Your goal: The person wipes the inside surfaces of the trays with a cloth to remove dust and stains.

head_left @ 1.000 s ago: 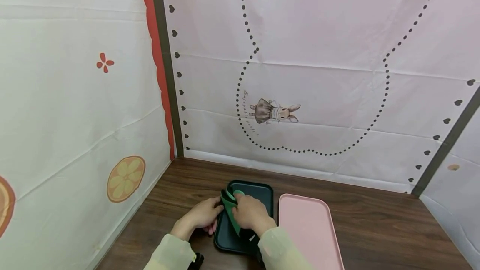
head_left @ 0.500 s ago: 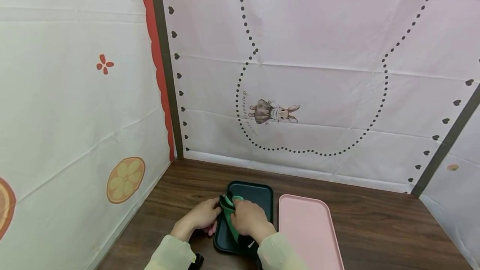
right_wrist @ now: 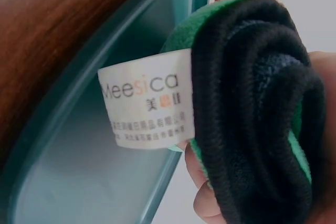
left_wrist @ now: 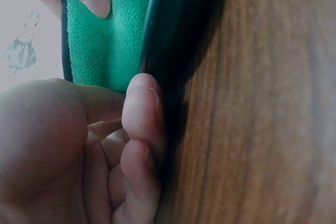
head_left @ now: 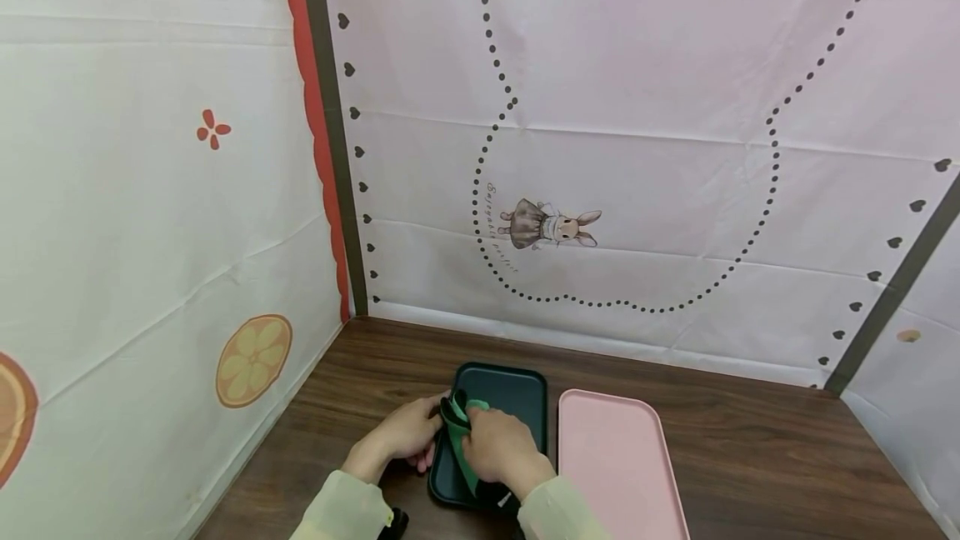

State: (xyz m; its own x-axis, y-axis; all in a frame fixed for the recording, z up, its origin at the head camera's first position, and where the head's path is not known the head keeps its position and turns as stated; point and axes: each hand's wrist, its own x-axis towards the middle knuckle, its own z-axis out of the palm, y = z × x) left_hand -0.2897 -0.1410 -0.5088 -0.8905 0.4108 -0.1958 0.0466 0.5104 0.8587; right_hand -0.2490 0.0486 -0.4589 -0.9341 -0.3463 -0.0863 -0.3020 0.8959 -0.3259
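Observation:
A folded green microfibre cloth (head_left: 460, 444) with black edging lies slantwise over a dark teal tray (head_left: 517, 382). My right hand (head_left: 501, 444) grips the cloth, its thumb pressing the green pile in the left wrist view. Stacked black-edged layers and a white label (right_wrist: 147, 100) show at the cloth's near end in the right wrist view. At the tray's left edge, my left hand (head_left: 405, 432) holds the rim, with curled fingers (left_wrist: 140, 111) right at it and the thumb beside the cloth. The right hand's other fingers are partly hidden by the cloth.
Just right of the dark tray lies a pink tray (head_left: 611, 448), on the same wooden table (head_left: 765, 440). A small black object (head_left: 393, 523) sits by the left sleeve. Printed fabric walls (head_left: 637, 148) close in the table at the back and sides.
My right hand and the cloth's upper end have shifted slightly toward me. The left hand keeps its place at the tray's edge, and both trays stay put.

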